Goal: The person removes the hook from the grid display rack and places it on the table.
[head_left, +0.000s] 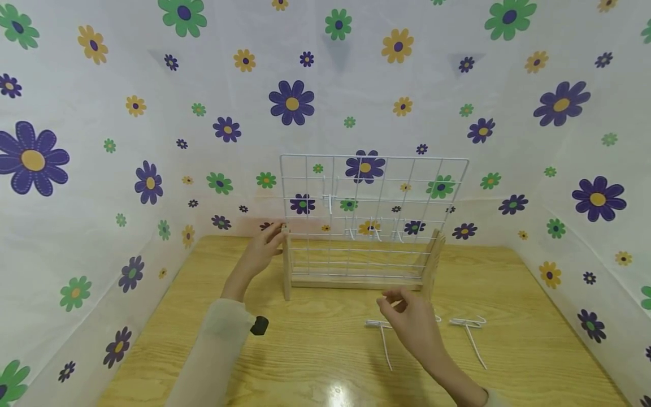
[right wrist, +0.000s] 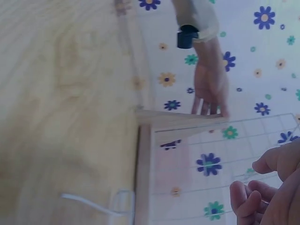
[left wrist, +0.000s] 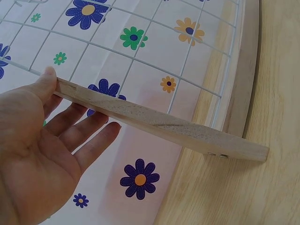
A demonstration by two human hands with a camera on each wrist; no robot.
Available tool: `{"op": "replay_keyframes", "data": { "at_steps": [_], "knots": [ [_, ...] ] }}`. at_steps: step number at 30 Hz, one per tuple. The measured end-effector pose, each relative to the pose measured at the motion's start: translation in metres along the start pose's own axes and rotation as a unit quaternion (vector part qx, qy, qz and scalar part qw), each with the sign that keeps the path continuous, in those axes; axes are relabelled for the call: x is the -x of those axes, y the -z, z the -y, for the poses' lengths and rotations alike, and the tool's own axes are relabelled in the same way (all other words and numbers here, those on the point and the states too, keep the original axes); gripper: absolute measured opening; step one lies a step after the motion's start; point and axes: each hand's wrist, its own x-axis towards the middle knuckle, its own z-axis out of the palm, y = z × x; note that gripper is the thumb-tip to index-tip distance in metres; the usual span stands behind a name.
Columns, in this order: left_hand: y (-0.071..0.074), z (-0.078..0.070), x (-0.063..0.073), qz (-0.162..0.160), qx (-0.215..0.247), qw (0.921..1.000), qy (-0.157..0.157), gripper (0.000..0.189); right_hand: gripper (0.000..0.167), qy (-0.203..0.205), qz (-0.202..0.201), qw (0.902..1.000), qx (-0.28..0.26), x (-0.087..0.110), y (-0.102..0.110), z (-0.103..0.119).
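A white wire grid panel [head_left: 376,156] stands upright in a wooden stand [head_left: 356,281]. My left hand [head_left: 259,249] grips the top of the left wooden upright [left wrist: 154,119], thumb on the near side and fingers behind. Several white hooks [head_left: 329,203] hang on the grid, one higher than the others. Over the table in front of the stand is my right hand [head_left: 414,322], its fingers loosely curled with nothing between them. Beneath it lies a loose white hook [head_left: 376,323], partly hidden by the hand. Another loose hook [head_left: 465,322] lies to its right.
The stand rests toward the back of a wood-grain table [head_left: 305,362]. A white flower-patterned cloth [head_left: 351,90] encloses the back and both sides. A black device [head_left: 259,325] sits at my left wrist, by the pale sleeve [head_left: 218,333].
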Motion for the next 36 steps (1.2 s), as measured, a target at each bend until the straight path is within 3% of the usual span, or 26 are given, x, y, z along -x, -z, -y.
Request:
{"op": "replay_keyframes", "data": {
  "at_steps": [16,21,36],
  "knots": [
    [0.0,0.0,-0.003,0.005,-0.009,0.9999,-0.004,0.062,0.018,0.062,-0.031,0.9972,-0.029,-0.038,0.014,0.049],
    [0.0,-0.001,-0.001,0.005,-0.011,0.9999,-0.001,0.062,0.018,0.092,-0.05,0.9941,-0.026,-0.048,0.009,0.062],
    [-0.001,-0.008,0.002,0.005,-0.008,1.0,0.001,0.06,0.026,0.162,-0.096,0.9786,-0.083,-0.076,-0.01,0.089]
  ]
}}
